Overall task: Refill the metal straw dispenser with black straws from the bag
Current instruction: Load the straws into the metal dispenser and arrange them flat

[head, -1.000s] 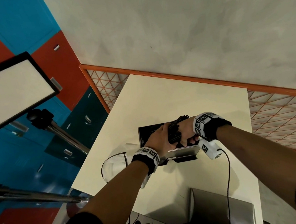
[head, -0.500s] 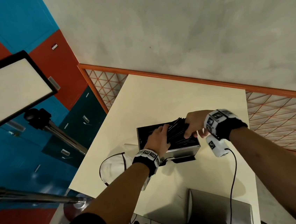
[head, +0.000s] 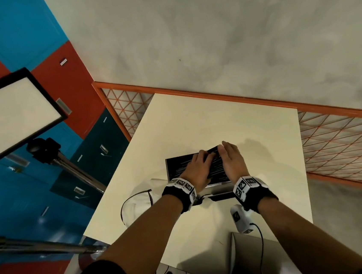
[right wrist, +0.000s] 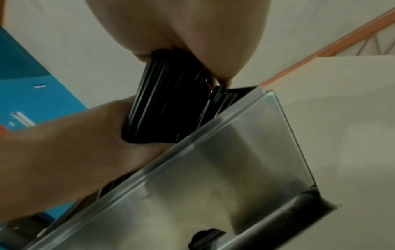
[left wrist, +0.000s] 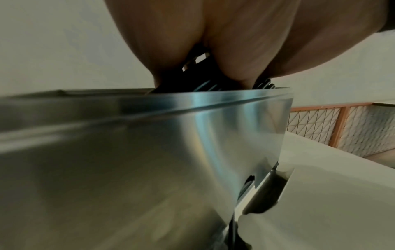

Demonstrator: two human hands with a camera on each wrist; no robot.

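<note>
The open metal straw dispenser (head: 174, 168) stands mid-table, and its steel wall (left wrist: 128, 152) (right wrist: 224, 169) fills both wrist views. A bundle of black straws (head: 215, 162) (right wrist: 169, 104) (left wrist: 198, 81) lies slanted in its top opening, one end still above the rim. My left hand (head: 199, 168) rests over the bundle's near-left part with its fingertips curled on the straws. My right hand (head: 231, 158) holds the bundle's right side, fingers pointing away from me. More straws lie lower inside the box. The white bag (head: 141, 196) lies flat just left of the dispenser.
The cream table (head: 196, 124) ends at an orange mesh fence (head: 343, 142) behind and to the right. A grey metal panel (head: 255, 256) sits at the near edge. A light panel on a stand (head: 12, 114) hangs to the left. A wrist cable (head: 261, 240) trails near me.
My right hand moved left from the dispenser's right end to lie over it. The straw bundle dropped lower into the opening, and both hands now sit close together on it.
</note>
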